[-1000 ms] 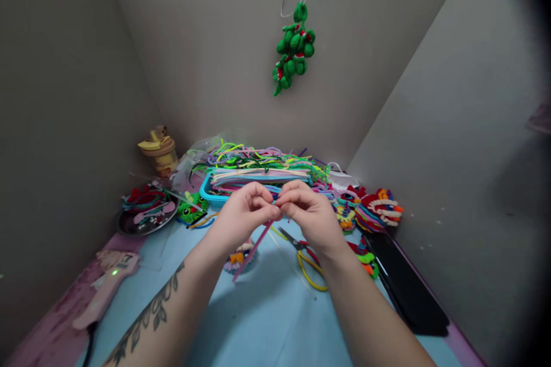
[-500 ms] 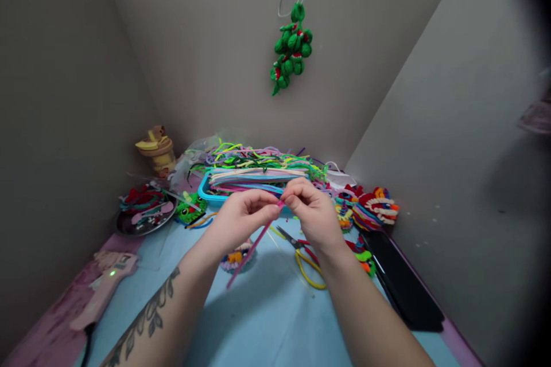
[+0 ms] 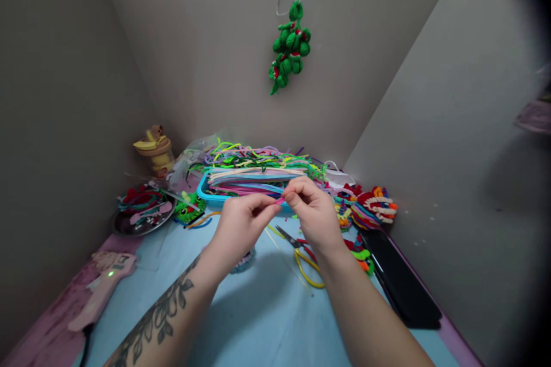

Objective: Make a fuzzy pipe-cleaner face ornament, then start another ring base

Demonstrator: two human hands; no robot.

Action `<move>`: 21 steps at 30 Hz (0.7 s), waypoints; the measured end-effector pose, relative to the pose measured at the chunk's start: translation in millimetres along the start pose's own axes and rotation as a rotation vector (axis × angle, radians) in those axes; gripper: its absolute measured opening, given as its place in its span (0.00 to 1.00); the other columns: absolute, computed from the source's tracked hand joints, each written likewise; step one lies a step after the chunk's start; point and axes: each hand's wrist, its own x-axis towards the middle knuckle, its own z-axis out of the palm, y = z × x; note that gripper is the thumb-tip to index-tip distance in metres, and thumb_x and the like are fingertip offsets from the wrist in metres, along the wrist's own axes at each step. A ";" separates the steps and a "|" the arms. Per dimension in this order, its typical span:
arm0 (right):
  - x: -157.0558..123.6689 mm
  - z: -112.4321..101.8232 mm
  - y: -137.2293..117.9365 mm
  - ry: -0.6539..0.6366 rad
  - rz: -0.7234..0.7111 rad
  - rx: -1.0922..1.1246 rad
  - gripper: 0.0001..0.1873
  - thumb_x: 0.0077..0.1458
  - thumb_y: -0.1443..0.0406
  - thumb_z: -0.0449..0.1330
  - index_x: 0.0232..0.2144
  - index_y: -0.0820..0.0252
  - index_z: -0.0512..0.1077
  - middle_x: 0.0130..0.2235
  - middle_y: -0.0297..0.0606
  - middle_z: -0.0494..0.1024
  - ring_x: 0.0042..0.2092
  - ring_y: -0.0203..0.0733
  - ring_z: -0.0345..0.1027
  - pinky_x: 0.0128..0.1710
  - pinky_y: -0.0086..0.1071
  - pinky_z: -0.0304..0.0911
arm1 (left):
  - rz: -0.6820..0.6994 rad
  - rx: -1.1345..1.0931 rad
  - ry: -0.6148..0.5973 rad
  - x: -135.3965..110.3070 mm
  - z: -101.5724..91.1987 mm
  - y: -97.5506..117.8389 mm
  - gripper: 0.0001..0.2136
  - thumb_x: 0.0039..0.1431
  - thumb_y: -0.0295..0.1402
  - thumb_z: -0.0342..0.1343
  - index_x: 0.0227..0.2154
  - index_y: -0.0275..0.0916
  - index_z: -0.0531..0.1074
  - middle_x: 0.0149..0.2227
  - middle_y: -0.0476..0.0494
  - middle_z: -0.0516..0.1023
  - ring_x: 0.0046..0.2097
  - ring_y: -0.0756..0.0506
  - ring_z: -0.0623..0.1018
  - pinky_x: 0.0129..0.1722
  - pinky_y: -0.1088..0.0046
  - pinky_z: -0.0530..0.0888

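Note:
Both my hands meet above the light blue table [image 3: 267, 321]. My left hand [image 3: 239, 226] and my right hand [image 3: 312, 212] each pinch the same pink pipe cleaner [image 3: 279, 201]; only a short bit shows between the fingertips, the rest is hidden behind my left hand. Just beyond my hands a blue tray [image 3: 206, 195] holds several straight pipe cleaners [image 3: 253, 178]. Under my hands lie scissors [image 3: 301, 249] with red and yellow handles, and a small multicoloured pipe-cleaner piece [image 3: 245, 261] peeks out below my left wrist.
A pink glue gun [image 3: 103, 289] with a green light lies at the left. A round metal dish [image 3: 142, 212] of scraps, a green frog figure [image 3: 189, 210], a yellow figurine [image 3: 155, 149], colourful finished pieces [image 3: 372, 206], a black flat object [image 3: 400, 281]. Green ornament [image 3: 288, 49] hangs on the wall.
The long pink end that hung down to the left below my left hand is no longer visible. My left hand has turned and shifted slightly; my right hand stays pinched.

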 end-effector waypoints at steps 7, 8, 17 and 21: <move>0.0 0.1 6.2 -0.023 0.033 0.084 0.06 0.52 0.61 0.62 0.31 0.55 0.76 0.36 0.37 0.72 0.40 0.41 0.66 0.38 0.33 0.63 | -0.011 -0.044 0.029 -1.6 -3.4 4.9 0.08 0.52 0.36 0.59 0.25 0.39 0.79 0.21 0.49 0.74 0.24 0.50 0.67 0.24 0.76 0.61; -0.1 0.2 6.8 -0.027 0.040 0.090 0.06 0.52 0.61 0.62 0.31 0.55 0.76 0.36 0.37 0.72 0.40 0.41 0.66 0.38 0.33 0.63 | -0.009 -0.043 0.027 -1.8 -3.7 5.1 0.08 0.52 0.36 0.59 0.25 0.39 0.79 0.21 0.49 0.74 0.24 0.50 0.67 0.24 0.76 0.61; -0.9 1.5 7.4 -0.056 0.004 0.102 0.08 0.53 0.62 0.61 0.25 0.57 0.72 0.32 0.35 0.70 0.37 0.39 0.65 0.37 0.33 0.61 | 0.058 0.057 -0.074 0.4 -4.3 3.0 0.08 0.55 0.36 0.56 0.28 0.39 0.78 0.24 0.48 0.77 0.26 0.49 0.71 0.26 0.77 0.65; -0.4 1.1 6.6 -0.033 0.003 0.066 0.08 0.55 0.63 0.59 0.25 0.57 0.71 0.31 0.34 0.70 0.36 0.39 0.64 0.37 0.32 0.59 | 0.070 0.050 -0.106 1.9 -5.4 1.5 0.08 0.56 0.35 0.56 0.34 0.40 0.78 0.31 0.46 0.80 0.30 0.47 0.75 0.29 0.75 0.68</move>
